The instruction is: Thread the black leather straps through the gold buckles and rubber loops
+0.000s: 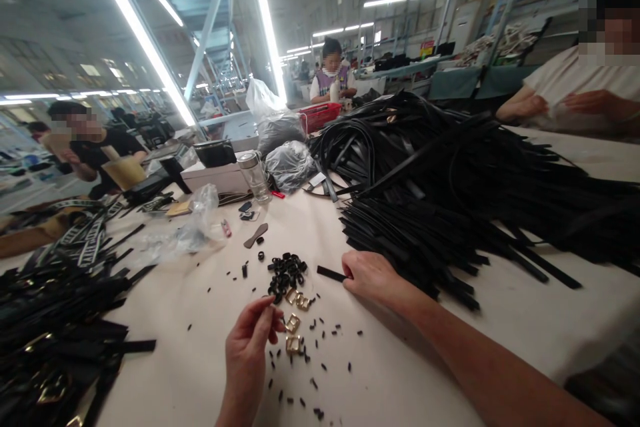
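My right hand [369,275] is closed on a black strap [330,273], whose short end sticks out to the left over the pale table. My left hand [253,333] has its thumb and fingers pinched together beside several gold buckles [293,345]; what it holds, if anything, is too small to make out. Just beyond the left hand lies a pile of small black loops [287,270]. Several tiny black pieces [324,367] are scattered on the table between and below the hands.
A large heap of black straps [415,147] covers the right side. Buckled belts [55,347] lie at the left. Farther back are a glass bottle [256,179], plastic bags [290,167] and a red basket [320,117]. Other people sit at the left, back and right.
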Tool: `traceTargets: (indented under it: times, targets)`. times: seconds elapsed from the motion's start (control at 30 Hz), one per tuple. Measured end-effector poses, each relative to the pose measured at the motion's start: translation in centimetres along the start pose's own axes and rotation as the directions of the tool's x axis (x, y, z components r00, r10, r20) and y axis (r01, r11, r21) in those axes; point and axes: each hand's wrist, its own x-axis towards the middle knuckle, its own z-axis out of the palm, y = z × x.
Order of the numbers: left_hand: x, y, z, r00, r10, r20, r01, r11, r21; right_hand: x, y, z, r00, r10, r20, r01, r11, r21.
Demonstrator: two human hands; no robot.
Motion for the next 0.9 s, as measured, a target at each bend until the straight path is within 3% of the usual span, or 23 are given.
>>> traceTargets:
  times: [0.17,0.3,0.43,0.53,0.63,0.77,0.9]
  targets:
    - [0.3,0.5,0.2,1.0,-0.017,0.014,0.016,0.999,0.049,-0.7,-0.9,-0.3,0.994,-0.105,-0.039,0.109,0.985,0.137]
    - [0.0,1.3,0.7,0.991,-0.117,0.072,0.113,0.992,0.053,-1.7,-1.9,-0.8,0.949,-0.312,-0.039,0.292,0.829,0.477]
    - [-0.7,1.6,1.3,0.942,-0.302,0.147,0.308,0.951,-0.019,-2.4,-2.9,-0.4,0.889,-0.444,0.111,0.207,0.608,0.767]
    - [-0.9,1.7,1.3,0.919,-0.354,0.171,0.367,0.929,-0.048,-2.4,-3.3,0.3,0.852,-0.49,0.184,0.117,0.522,0.845]
    - [-0.9,1.7,1.2,0.896,-0.402,0.189,0.42,0.905,-0.063,-2.3,-3.6,0.8,0.844,-0.508,0.172,0.129,0.503,0.855]
    - [-1.1,1.7,1.2,0.862,-0.445,0.243,0.477,0.874,-0.09,-2.4,-3.8,0.9,0.877,-0.479,0.041,0.261,0.545,0.797]
    - [-1.1,1.7,1.2,0.869,-0.431,0.243,0.47,0.873,-0.13,-2.5,-3.8,1.0,0.912,-0.407,-0.049,0.297,0.576,0.762]
